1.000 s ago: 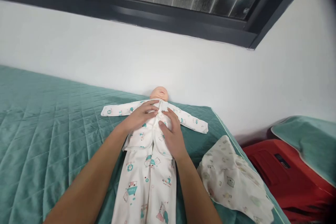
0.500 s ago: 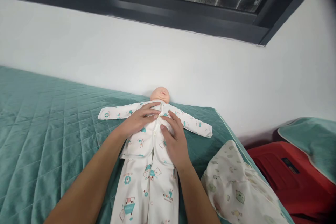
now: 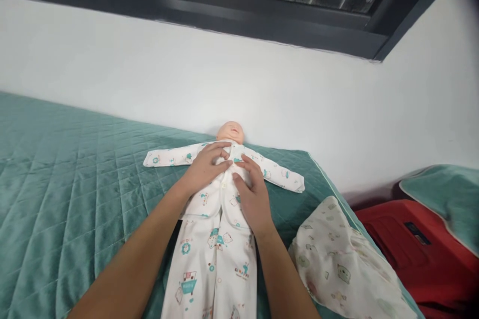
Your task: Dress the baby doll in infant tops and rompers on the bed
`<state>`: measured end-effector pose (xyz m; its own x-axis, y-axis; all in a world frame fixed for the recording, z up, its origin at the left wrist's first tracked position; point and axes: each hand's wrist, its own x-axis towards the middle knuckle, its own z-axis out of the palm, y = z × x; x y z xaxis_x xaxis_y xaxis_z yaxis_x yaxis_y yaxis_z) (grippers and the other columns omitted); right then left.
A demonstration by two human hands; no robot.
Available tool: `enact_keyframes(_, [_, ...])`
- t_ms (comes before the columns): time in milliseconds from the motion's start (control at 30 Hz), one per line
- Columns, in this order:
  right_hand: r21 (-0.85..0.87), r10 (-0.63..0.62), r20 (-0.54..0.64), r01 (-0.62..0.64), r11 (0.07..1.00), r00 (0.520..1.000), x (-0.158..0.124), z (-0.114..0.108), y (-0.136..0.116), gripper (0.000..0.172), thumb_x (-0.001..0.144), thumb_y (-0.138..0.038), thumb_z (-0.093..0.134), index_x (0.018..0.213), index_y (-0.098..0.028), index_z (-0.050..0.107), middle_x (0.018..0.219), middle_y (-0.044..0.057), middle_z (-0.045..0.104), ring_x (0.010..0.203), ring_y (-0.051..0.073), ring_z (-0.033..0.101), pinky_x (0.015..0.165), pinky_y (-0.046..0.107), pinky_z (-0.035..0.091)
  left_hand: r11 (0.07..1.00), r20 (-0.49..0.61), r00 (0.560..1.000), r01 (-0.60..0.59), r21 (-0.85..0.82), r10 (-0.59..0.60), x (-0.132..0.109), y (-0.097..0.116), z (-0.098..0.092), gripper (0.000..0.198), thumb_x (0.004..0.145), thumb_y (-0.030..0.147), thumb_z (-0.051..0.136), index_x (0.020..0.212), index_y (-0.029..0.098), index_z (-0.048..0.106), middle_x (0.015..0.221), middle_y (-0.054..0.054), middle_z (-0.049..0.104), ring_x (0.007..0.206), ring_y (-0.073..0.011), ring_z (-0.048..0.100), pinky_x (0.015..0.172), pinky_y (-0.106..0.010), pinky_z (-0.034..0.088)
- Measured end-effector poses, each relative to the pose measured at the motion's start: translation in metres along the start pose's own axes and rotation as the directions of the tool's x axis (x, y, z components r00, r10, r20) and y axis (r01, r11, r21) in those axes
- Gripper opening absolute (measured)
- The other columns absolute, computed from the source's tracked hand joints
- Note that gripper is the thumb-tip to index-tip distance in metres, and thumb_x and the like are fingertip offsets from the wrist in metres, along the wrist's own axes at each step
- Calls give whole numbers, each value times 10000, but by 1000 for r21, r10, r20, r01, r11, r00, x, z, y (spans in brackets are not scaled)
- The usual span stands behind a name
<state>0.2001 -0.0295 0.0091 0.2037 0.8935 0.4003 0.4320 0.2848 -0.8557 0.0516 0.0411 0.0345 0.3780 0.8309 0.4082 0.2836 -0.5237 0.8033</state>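
Entry: small baby doll in a white cotton sleepsuit with teal cartoon prints (image 3: pixel 215 239) lies on its back near the far right corner of the teal quilted bedspread (image 3: pixel 75 184). Its bare head is at the white wall (image 3: pixel 262 99), sleeves out flat.

My left hand (image 3: pixel 205 167) and right hand (image 3: pixel 252 194) rest palm-down on its chest, fingertips meeting at the snap placket. I cannot tell whether either pinches cloth.

Judgement: light, limp and non-fragile, and the thin fabric slides over the body. Best hold is the placket edge beside a snap.

A folded printed cloth (image 3: pixel 337 259) lies at the right edge.
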Motion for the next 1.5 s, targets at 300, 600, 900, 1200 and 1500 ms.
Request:
enact_keyframes(300, [64,6,30,-8,998,1000,7,-3,6,331,873,-347,578,1200,-296,565,1459,5,475,1379,191,398,1179,423,294,996,-48,998,-32,-87,28,-4,-2,2,275,898,352,541,664,207,536,1347,-32,580,1273,-205,504,1106,-384,367])
enact_keyframes(600, [55,-37,53,34,998,998,7,-3,10,407,862,-371,584,1255,-270,544,1447,36,487,1376,197,400,1189,420,271,974,-157,976,-117,196,149,-45,3,4,289,916,279,512,637,206,529,1354,-32,581,1280,-206,475,1121,-406,355])
enact_keyframes(900, [9,-30,190,29,1000,981,9,-11,12,563,843,-394,630,1375,-327,457,1543,4,349,1454,209,270,1217,437,226,984,-29,993,-107,142,112,-47,2,0,188,940,281,492,932,245,676,1447,-29,481,1368,-223,382,1160,-447,301])
enact_keyframes(1200, [-45,-74,276,89,995,958,10,-16,14,640,822,-400,666,1411,-355,420,1579,-10,272,1484,224,193,1228,469,194,993,210,970,-118,-17,119,-42,-10,-21,174,924,337,560,967,275,717,1539,20,381,1456,-227,261,1224,-467,176])
enact_keyframes(1500, [-50,-80,274,97,994,959,8,-16,13,620,827,-393,682,1398,-359,444,1583,-13,268,1488,216,182,1231,469,181,990,283,950,-113,-84,132,-40,-20,-29,206,907,346,602,1064,318,731,1573,39,339,1490,-218,200,1234,-464,146])
